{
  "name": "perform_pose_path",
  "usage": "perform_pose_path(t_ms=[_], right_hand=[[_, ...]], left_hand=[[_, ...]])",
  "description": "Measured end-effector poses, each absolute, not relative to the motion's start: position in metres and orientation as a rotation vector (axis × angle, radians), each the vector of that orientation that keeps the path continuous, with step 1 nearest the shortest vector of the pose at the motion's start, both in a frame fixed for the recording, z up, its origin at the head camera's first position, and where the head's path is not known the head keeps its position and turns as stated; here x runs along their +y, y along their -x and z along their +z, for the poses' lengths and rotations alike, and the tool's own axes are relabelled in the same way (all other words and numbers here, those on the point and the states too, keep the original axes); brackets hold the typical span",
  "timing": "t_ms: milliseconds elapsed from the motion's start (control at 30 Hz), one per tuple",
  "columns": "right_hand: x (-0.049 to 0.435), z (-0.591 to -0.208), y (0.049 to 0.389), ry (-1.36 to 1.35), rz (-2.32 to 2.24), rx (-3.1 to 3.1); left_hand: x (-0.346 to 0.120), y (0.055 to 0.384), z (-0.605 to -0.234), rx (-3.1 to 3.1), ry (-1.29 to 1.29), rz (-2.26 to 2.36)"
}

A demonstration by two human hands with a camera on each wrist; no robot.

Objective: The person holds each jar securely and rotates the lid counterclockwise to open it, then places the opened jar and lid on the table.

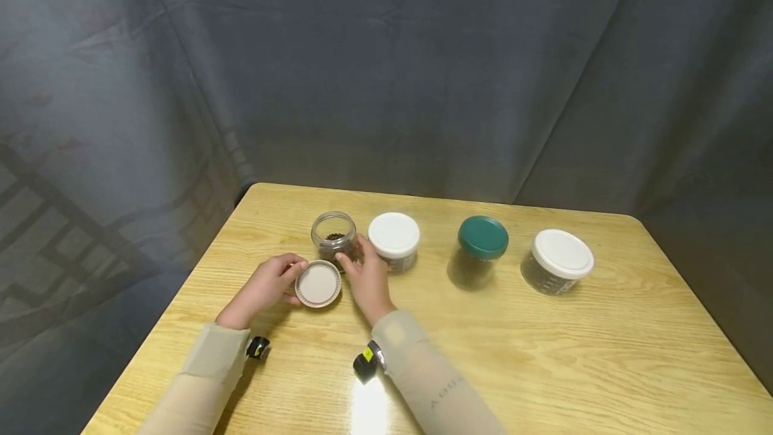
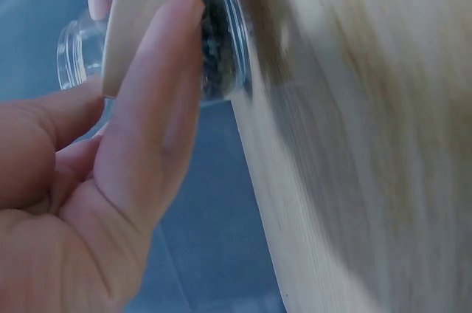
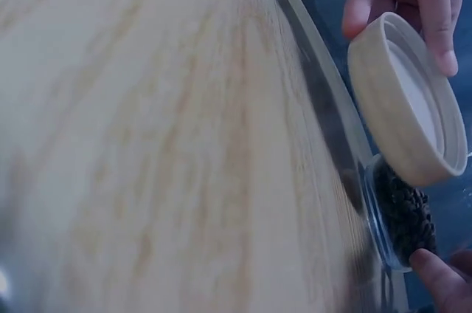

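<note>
My left hand [image 1: 268, 285] pinches a cream-coloured jar lid [image 1: 318, 284] by its edge, tilted so that its inner side faces the head camera. Just behind the lid stands an uncapped clear jar [image 1: 334, 223], part filled with small dark pieces [image 3: 404, 213]. At the jar's right side is my right hand [image 1: 370, 278], its thumb and fingers gripping the glass. In the left wrist view the lid [image 2: 144, 21] is seen edge-on and covers the middle of the jar. Only fingertips of the right hand show in the right wrist view, against the jar's lower part.
Close to the jar's right is a white-lidded tub [image 1: 394, 237]. Farther right stand a jar with a green lid [image 1: 483, 239] and another white-lidded tub [image 1: 561, 255]. All are on a wooden table [image 1: 543, 354], with a dark curtain [image 1: 386, 72] behind its far edge.
</note>
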State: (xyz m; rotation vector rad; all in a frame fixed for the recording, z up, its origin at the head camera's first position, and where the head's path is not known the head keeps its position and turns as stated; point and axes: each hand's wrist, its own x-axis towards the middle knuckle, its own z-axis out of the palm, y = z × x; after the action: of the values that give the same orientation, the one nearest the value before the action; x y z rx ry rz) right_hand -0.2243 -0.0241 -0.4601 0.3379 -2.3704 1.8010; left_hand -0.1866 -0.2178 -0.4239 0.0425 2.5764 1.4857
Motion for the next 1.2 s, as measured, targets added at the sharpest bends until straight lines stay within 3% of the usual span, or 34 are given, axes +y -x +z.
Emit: perform_pose_path(t_ms=[1200], right_hand=[[-0.028,-0.459,0.227,-0.298,1.776,-2.377]], left_hand=[[-0.198,0.196,-0.421,2.723,-0.024,1.067]])
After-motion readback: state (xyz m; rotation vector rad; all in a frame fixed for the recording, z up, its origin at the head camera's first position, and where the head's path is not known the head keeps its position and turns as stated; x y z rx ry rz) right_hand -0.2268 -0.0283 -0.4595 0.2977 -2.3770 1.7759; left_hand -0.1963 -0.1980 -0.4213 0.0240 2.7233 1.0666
